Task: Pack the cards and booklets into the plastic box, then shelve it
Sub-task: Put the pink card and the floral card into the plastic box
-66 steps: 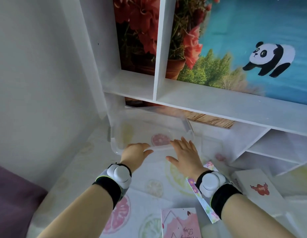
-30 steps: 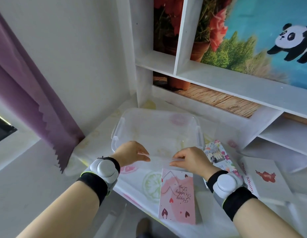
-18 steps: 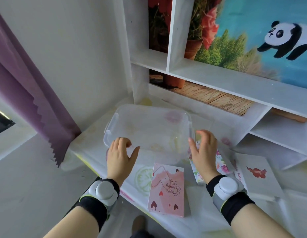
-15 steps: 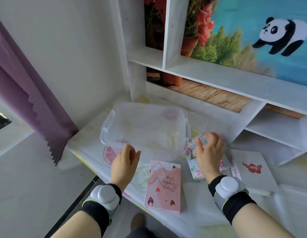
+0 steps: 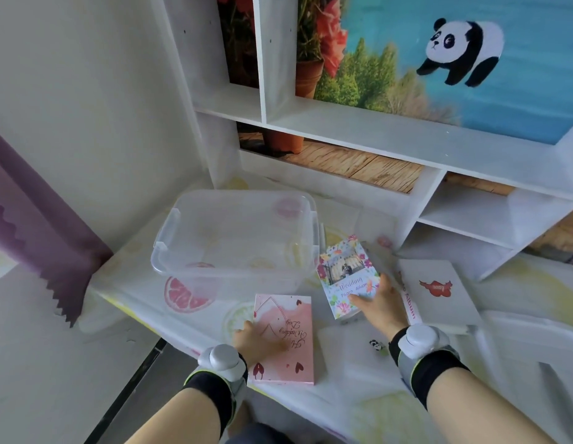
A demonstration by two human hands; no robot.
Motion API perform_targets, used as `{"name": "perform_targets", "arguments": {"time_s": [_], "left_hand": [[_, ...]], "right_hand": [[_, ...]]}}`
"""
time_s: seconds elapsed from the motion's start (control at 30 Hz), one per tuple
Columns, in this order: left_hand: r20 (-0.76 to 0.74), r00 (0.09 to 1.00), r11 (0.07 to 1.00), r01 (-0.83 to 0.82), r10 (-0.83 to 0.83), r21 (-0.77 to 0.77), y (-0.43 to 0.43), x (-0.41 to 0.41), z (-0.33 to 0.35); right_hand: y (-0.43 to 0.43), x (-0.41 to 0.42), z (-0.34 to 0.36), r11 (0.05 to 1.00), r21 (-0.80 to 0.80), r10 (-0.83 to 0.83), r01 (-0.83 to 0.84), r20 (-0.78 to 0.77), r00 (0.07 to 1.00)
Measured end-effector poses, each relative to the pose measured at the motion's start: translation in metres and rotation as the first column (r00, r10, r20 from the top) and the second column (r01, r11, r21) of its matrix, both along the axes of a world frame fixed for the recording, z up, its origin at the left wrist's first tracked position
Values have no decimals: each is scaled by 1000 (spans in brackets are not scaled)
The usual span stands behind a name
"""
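Observation:
A clear plastic box (image 5: 237,233) stands open on the table near the left corner, with nothing in it. In front of it lies a pink wedding-day card (image 5: 286,328); my left hand (image 5: 258,341) rests on its left edge. To the right, my right hand (image 5: 379,306) grips a floral wedding photo album booklet (image 5: 347,275) and tilts it up off the table. A white album with a red heart (image 5: 435,293) lies flat further right.
A white shelf unit (image 5: 374,136) stands behind the box, with open compartments at the right. A purple curtain (image 5: 32,219) hangs at the left. The table's front-left edge (image 5: 134,318) is close to the box. A tiny panda figure (image 5: 376,346) lies by my right wrist.
Both hands left the box after pulling it toward me. My right hand took hold of the floral booklet and raised it; my left hand came down onto the pink card.

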State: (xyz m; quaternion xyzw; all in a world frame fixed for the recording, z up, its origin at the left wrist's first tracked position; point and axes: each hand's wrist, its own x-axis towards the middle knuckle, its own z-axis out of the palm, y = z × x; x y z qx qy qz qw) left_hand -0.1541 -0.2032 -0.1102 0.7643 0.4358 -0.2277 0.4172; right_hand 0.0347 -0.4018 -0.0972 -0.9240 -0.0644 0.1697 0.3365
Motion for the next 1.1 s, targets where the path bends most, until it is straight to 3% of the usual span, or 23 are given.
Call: {"name": "perform_targets", "arguments": {"time_s": [0.23, 0.53, 0.67, 0.93, 1.1], "left_hand": [[22, 995, 995, -96, 96, -10, -1, -2, 8], [20, 958, 958, -284, 285, -46, -12, -2, 14], [7, 929, 905, -358, 369, -230, -8, 0, 9], [4, 864, 823, -478, 503, -305, -7, 1, 10], [-20, 852, 764, -480, 524, -432, -7, 2, 1]], "right_hand": [[6, 2, -2, 972, 173, -138, 162, -143, 980], [5, 4, -15, 947, 207, -226, 246, -119, 967], [4, 3, -11, 918, 277, -241, 285, -182, 953], [-2, 0, 4, 757, 445, -289, 478, -427, 857], [-3, -3, 14, 660, 514, -275, 548, -513, 813]]}}
